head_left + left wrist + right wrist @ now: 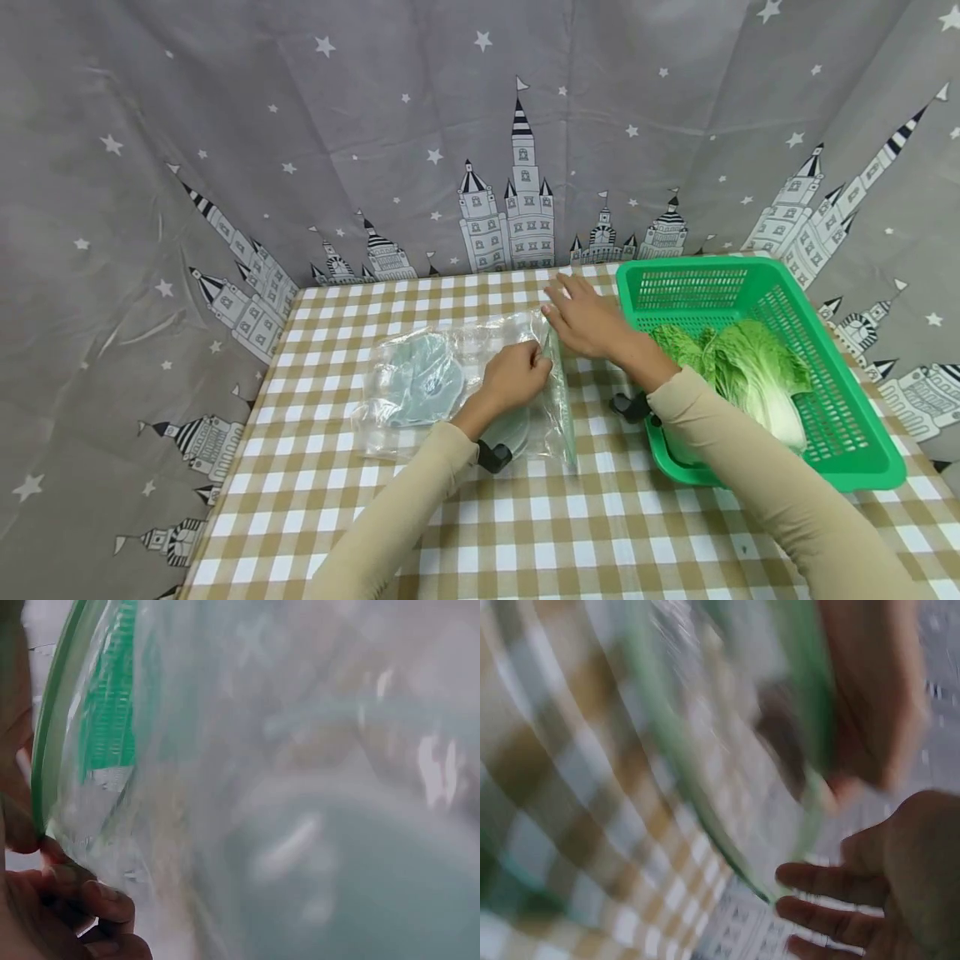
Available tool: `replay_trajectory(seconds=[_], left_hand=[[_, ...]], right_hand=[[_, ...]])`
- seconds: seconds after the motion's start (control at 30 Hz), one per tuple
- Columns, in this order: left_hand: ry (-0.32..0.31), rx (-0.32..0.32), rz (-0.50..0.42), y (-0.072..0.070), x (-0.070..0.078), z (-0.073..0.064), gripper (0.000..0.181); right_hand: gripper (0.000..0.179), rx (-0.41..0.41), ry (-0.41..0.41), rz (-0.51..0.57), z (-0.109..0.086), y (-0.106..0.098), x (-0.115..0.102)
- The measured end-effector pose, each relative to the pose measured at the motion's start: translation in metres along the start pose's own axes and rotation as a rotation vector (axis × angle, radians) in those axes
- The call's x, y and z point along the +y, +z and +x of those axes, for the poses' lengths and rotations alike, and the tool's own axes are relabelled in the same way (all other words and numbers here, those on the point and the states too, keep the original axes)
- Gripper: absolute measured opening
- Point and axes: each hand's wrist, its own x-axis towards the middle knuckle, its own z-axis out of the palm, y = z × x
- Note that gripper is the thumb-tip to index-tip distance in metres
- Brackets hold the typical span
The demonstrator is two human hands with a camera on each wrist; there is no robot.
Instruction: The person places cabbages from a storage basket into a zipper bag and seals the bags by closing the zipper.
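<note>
A clear plastic zip bag with a green-edged mouth lies on the table, its mouth end toward the basket. Inside it show pale blue-green rounded shapes, partly blurred by the plastic. My left hand pinches the green edge of the mouth, thumb and curled fingers on it. At the far corner of the mouth is my right hand, fingers extended and fingertips right at the green edge. From the right wrist view the mouth stands parted, its two green edges apart.
A green plastic basket stands at the right with a Chinese cabbage in it. The right forearm passes over the basket's near side. A checked cloth covers the table, and a grey castle-print curtain hangs behind.
</note>
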Motion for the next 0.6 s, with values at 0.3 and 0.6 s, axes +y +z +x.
replay_trajectory(seconds=[0.3, 0.6], left_hand=[[-0.006, 0.154, -0.266, -0.022, 0.003, -0.019, 0.026], [0.020, 0.081, -0.604, -0.070, 0.034, -0.034, 0.033]], right_hand=[[0.029, -0.055, -0.304, -0.270, -0.041, 0.048, -0.044], [0.065, -0.544, -0.219, -0.416, -0.041, 0.055, -0.054]])
